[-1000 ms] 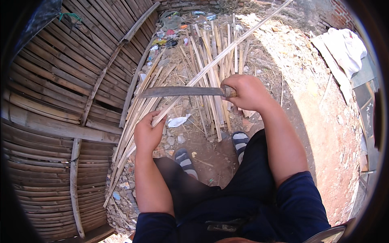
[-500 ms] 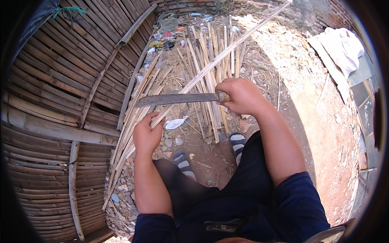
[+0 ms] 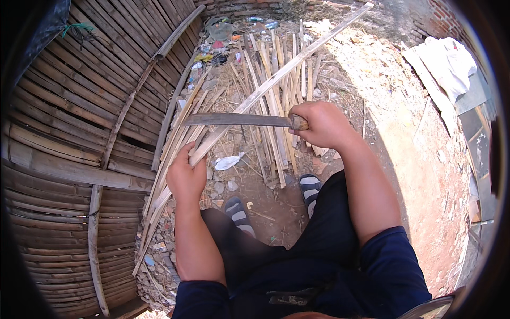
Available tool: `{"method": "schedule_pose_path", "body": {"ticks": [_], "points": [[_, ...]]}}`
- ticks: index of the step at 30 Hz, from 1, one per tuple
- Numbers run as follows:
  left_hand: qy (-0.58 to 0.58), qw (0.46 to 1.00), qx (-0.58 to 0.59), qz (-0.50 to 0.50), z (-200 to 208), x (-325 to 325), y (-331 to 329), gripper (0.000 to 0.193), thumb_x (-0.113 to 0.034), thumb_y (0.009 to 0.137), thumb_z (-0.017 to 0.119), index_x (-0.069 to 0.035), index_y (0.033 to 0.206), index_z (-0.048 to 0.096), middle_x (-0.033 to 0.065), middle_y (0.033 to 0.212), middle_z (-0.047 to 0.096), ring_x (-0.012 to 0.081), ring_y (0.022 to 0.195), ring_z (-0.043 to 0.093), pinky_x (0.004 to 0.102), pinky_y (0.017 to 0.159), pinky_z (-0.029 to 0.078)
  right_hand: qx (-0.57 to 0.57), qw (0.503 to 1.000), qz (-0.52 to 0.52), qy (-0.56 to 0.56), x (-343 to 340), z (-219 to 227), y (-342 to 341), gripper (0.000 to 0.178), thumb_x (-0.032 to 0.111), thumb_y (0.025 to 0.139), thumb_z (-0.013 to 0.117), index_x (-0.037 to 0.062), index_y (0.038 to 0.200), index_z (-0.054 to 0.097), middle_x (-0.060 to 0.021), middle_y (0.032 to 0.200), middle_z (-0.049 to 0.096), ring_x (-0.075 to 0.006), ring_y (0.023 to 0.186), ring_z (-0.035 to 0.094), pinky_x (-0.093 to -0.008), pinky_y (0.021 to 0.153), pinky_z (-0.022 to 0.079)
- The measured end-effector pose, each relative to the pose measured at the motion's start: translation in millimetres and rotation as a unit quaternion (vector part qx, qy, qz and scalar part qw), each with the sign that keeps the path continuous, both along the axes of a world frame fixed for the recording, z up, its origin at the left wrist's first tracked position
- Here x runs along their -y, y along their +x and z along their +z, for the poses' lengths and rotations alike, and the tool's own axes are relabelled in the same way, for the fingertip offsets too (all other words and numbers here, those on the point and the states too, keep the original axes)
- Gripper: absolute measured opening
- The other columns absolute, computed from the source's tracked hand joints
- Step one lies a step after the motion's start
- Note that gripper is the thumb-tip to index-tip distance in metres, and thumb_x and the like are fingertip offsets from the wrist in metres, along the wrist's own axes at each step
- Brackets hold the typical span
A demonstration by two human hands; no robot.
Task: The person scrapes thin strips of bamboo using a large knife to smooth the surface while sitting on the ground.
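My right hand [image 3: 320,124] is closed round the wooden handle of a machete [image 3: 241,119]. Its long dark blade points left and lies across a pale bamboo strip [image 3: 276,78], near the strip's lower end. Whether the edge bites into the strip or only rests on it I cannot tell. My left hand [image 3: 187,174] grips that lower end between thumb and fingers. From there the strip slants up and away to the far right, over a pile of split strips on the ground.
Split strips [image 3: 281,154] lie piled ahead, with more along the bamboo wall [image 3: 74,133] at left. A white rag [image 3: 229,161] and rubble litter the ground. My sandalled feet [image 3: 240,215] stand below. White cloth [image 3: 449,66] hangs at the right; a brick wall [image 3: 244,9] closes the far side.
The blade has shifted slightly up and right along the strip. My left hand has moved a little left, and the strip appears turned to show a wider face.
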State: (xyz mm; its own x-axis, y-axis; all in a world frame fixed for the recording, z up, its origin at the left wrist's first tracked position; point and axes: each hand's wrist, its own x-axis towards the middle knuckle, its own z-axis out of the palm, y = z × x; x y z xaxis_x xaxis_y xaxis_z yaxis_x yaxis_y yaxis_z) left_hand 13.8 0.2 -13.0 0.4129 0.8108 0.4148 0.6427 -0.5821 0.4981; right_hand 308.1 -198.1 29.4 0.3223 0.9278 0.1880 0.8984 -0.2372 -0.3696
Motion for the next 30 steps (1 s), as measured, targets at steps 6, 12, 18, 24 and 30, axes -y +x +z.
{"method": "schedule_pose_path", "body": {"ticks": [6,12,18,24,30], "points": [[-0.015,1.000,-0.006,0.002,1,-3,-9,0.039,-0.030,0.085,0.084,-0.015,0.121,0.080,0.0137,0.073,0.073,0.0332,0.067,0.072,0.0427,0.064,0.054,-0.045,0.995,-0.068,0.053,-1,-9,23,0.031,0.027,0.088,0.083,0.0066,0.109,0.075,-0.0198,0.093,0.075,-0.0406,0.090,0.072,-0.0467,0.080,0.056],[-0.006,1.000,-0.013,0.008,-1,-6,-8,0.039,-0.031,0.084,0.085,-0.015,0.119,0.080,0.0141,0.073,0.072,0.0333,0.067,0.072,0.0424,0.065,0.054,-0.146,0.964,-0.187,0.122,7,-13,45,0.042,0.036,0.090,0.083,0.0035,0.115,0.075,-0.0230,0.096,0.075,-0.0412,0.093,0.074,-0.0493,0.084,0.057],[-0.065,0.998,-0.002,-0.002,2,2,1,0.040,-0.030,0.084,0.086,-0.014,0.120,0.080,0.0140,0.077,0.074,0.0332,0.071,0.072,0.0411,0.068,0.055,-0.033,0.998,0.046,0.004,-6,-5,7,0.033,0.030,0.087,0.082,0.0108,0.112,0.074,-0.0180,0.097,0.075,-0.0418,0.097,0.071,-0.0525,0.085,0.056],[-0.074,0.997,-0.025,0.013,3,-4,-7,0.043,-0.031,0.086,0.086,-0.014,0.125,0.078,0.0149,0.087,0.077,0.0297,0.078,0.074,0.0406,0.074,0.055,-0.091,0.991,-0.088,0.036,-2,-10,33,0.032,0.031,0.089,0.081,0.0083,0.110,0.073,-0.0173,0.094,0.074,-0.0396,0.093,0.072,-0.0524,0.081,0.055],[-0.135,0.989,-0.060,0.029,11,-7,-10,0.046,-0.031,0.089,0.085,-0.014,0.131,0.075,0.0166,0.096,0.078,0.0270,0.083,0.074,0.0379,0.078,0.055,-0.407,0.874,-0.153,0.215,7,-32,58,0.033,0.030,0.097,0.080,0.0046,0.115,0.072,-0.0065,0.100,0.075,-0.0142,0.074,0.061,-0.0331,0.069,0.051]]}}
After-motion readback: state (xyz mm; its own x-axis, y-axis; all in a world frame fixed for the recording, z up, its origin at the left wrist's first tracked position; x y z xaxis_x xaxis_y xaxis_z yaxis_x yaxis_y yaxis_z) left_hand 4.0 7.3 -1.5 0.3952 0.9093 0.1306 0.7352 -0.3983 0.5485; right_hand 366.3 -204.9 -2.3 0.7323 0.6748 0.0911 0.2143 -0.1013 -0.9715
